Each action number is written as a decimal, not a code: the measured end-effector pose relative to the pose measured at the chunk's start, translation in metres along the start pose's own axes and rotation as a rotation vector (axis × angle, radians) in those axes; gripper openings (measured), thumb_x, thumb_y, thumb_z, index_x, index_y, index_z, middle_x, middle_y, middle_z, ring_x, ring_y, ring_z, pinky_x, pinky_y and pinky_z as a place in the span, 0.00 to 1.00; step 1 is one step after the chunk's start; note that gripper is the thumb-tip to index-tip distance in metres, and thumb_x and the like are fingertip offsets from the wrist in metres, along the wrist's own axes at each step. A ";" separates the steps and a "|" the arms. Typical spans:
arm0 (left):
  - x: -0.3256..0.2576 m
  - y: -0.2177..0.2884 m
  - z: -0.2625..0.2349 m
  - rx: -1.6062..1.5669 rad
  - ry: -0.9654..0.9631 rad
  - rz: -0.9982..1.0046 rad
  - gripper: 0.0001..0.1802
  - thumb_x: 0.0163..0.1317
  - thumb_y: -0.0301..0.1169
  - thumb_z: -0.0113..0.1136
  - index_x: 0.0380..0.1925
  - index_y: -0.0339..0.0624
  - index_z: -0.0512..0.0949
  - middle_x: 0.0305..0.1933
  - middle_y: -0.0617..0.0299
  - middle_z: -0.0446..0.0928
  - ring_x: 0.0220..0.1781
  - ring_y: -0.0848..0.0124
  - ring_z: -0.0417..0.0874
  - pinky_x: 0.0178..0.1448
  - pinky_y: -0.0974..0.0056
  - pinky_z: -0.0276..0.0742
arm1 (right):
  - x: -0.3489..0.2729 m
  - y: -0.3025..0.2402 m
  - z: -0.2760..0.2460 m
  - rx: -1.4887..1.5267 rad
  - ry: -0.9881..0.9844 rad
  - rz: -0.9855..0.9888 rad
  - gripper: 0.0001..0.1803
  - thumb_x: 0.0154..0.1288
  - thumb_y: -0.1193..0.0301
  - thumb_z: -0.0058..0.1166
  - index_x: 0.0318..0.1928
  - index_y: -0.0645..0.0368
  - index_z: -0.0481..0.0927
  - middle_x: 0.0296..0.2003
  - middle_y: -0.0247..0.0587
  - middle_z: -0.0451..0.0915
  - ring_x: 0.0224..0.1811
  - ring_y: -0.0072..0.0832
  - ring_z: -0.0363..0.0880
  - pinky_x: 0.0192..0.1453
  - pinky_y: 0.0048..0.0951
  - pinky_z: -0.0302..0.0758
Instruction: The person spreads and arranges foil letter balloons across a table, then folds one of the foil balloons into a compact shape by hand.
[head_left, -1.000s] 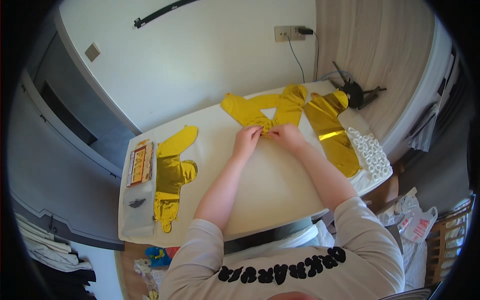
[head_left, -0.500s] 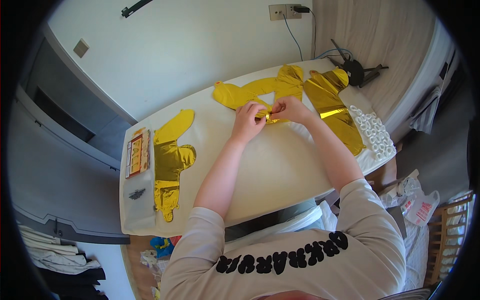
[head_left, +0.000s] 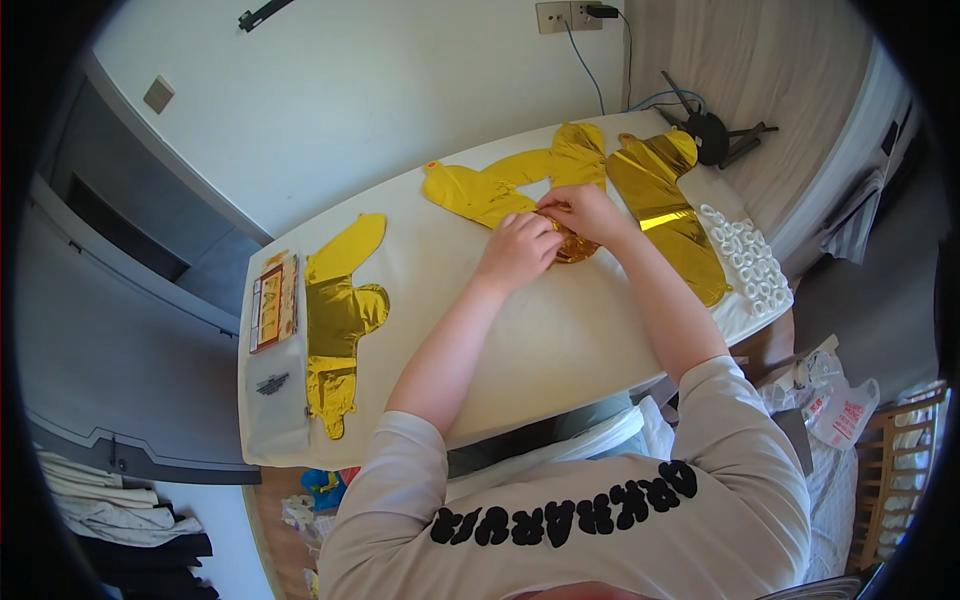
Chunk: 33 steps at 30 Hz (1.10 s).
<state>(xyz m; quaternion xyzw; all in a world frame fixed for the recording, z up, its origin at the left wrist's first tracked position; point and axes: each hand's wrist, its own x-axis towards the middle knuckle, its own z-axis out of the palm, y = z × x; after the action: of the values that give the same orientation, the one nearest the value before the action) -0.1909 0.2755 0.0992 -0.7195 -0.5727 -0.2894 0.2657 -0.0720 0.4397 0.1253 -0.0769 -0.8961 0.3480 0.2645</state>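
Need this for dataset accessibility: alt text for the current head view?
A person's left hand and right hand work close together at the near end of a gold foil shape on a white-covered table. A second foil shape lies to the left, a third foil shape to the right, beside clustered small white rings.

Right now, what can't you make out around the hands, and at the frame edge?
All in the head view:
- Part of the middle gold foil: hidden by the left hand and right hand.
- How the fingertips grip it: hidden by the fingers and knuckles.
- Far end of the black strip on the wall: cut off by the top edge.
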 end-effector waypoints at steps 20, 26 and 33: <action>-0.015 -0.008 0.021 0.208 -0.118 -0.600 0.20 0.66 0.38 0.59 0.54 0.40 0.81 0.57 0.48 0.79 0.57 0.47 0.81 0.61 0.45 0.77 | -0.011 -0.026 0.001 -0.344 0.292 -0.484 0.08 0.61 0.73 0.68 0.42 0.52 0.89 0.35 0.38 0.88 0.35 0.39 0.88 0.38 0.37 0.83; -0.026 -0.047 0.005 0.118 -0.250 -0.875 0.26 0.71 0.49 0.56 0.58 0.44 0.81 0.58 0.48 0.79 0.63 0.48 0.77 0.64 0.42 0.74 | -0.009 -0.031 0.005 -0.307 0.356 -0.514 0.07 0.63 0.74 0.69 0.41 0.54 0.86 0.33 0.39 0.87 0.32 0.40 0.87 0.35 0.37 0.82; -0.040 -0.064 0.002 0.370 -0.277 -0.744 0.33 0.69 0.58 0.57 0.60 0.42 0.79 0.61 0.47 0.79 0.65 0.52 0.78 0.65 0.44 0.71 | -0.009 -0.040 -0.001 -0.335 0.433 -0.502 0.05 0.65 0.75 0.67 0.40 0.55 0.84 0.32 0.38 0.87 0.32 0.39 0.86 0.34 0.36 0.81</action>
<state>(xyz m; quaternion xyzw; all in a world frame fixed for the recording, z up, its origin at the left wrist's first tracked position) -0.2607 0.2634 0.0726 -0.4364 -0.8653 -0.1587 0.1886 -0.0619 0.4069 0.1486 0.0312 -0.8547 0.0966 0.5091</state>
